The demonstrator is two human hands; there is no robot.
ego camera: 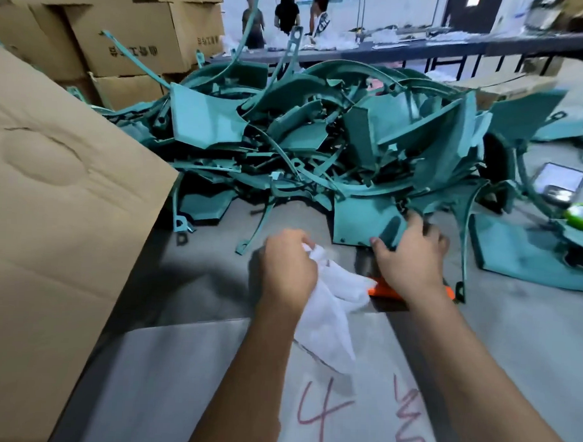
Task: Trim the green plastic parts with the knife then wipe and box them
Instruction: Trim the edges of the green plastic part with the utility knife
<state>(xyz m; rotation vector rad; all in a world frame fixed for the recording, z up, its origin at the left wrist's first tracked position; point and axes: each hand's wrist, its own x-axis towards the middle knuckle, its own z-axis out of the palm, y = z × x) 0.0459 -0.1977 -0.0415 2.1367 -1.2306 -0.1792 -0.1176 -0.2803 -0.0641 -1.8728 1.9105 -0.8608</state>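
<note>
Across the grey worktable (186, 366) sprawls a big tangled heap of green plastic parts (319, 139), curved strips and flat panels thrown over one another, reaching from the middle of the table out to its right side. On the left a large cardboard box (58, 229) leans in close, its brown flap filling that whole edge, and behind it more stacked cartons (125, 33) stand against the back. Farther off runs a long dark bench (421, 46) with a few people (287, 12) standing beside it (too blurred to say more).

At the near edge of the heap lies one green panel (362, 223), flat on the table. The right hand (411, 254) is on its near corner, thumb under the edge and fingers curled over the top, gripping it. Just under that wrist an orange knife (380, 290) lies on the table, mostly hidden, touched by no fingers that I can see. The left hand (288, 267) is just beside the right, its fingers bunched around a white cloth (330, 314) that hangs loosely down toward the person.

Over to the right a phone (559, 184) rests face up among loose green pieces, with a small bright green object (581, 214) just beside it. Red marks (359, 411) are scrawled on the pale sheet nearest the person.
</note>
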